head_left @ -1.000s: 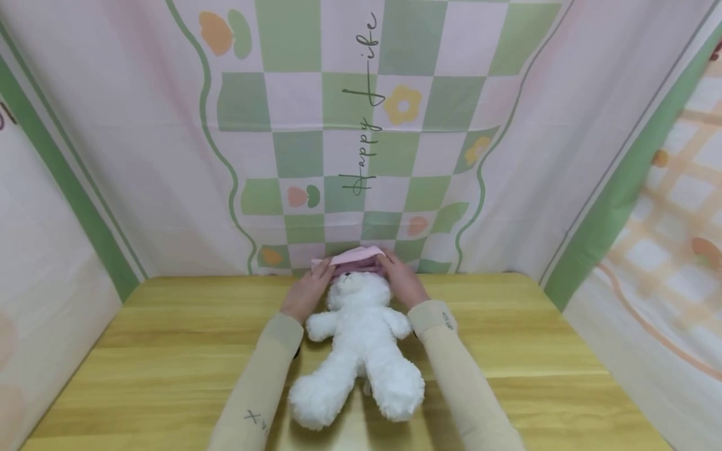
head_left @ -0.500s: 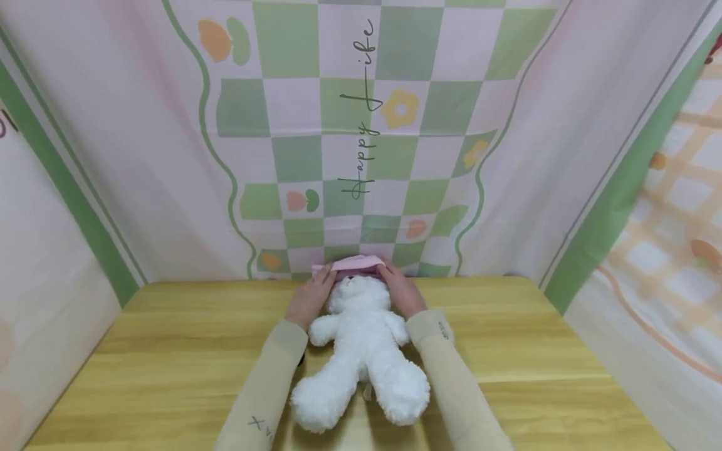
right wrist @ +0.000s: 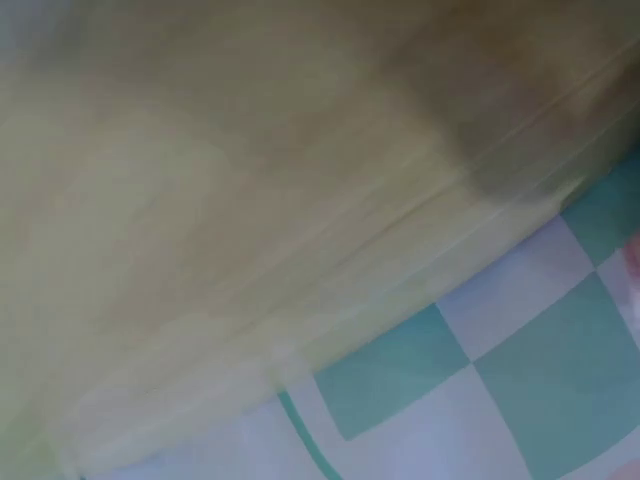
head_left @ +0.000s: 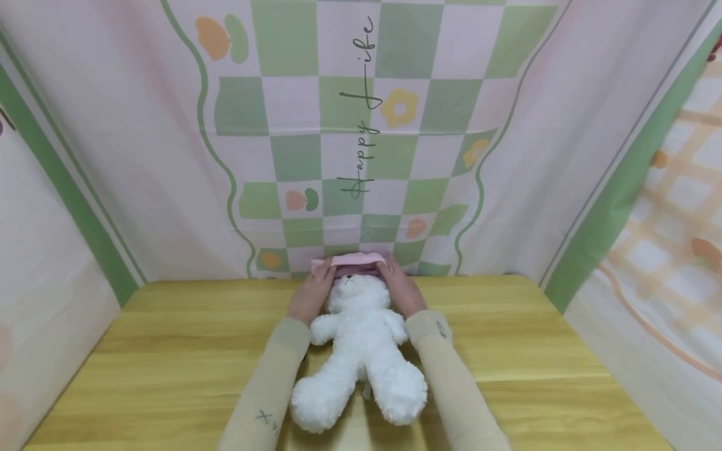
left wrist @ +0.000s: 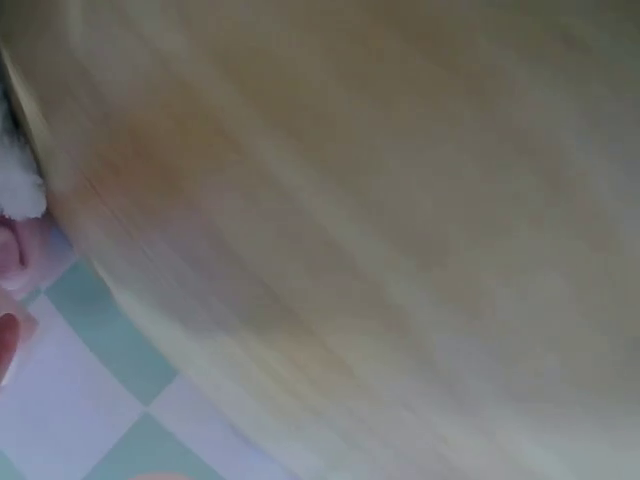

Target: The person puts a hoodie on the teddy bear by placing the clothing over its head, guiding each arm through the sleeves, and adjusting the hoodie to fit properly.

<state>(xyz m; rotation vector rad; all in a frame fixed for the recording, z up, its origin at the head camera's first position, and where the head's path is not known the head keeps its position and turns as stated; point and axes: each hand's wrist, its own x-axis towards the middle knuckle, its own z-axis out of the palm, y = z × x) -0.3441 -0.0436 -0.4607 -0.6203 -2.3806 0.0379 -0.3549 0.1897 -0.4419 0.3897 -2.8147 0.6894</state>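
A white plush bear (head_left: 358, 341) lies on its back on the wooden table, legs towards me and head at the far edge. Pink cloth (head_left: 358, 258) surrounds the top of its head; its folds hide the ears and whether it is a hat or a garment. My left hand (head_left: 312, 295) pinches the cloth's left side, thumb beside the head. On the other side my right hand (head_left: 403, 290) pinches the cloth's right edge. In the left wrist view, a bit of white fur (left wrist: 18, 182) and pink cloth (left wrist: 28, 245) show at the left edge.
The wooden table (head_left: 519, 351) carries the bear and ends at a hanging fabric backdrop (head_left: 361, 150) with green checks. Curtains (head_left: 665, 238) stand on both sides. Both wrist views show mostly blurred tabletop.
The cloth's upper edge has come down slightly over the bear's head, and both hands have shifted a little. The hands keep hold of the cloth throughout.
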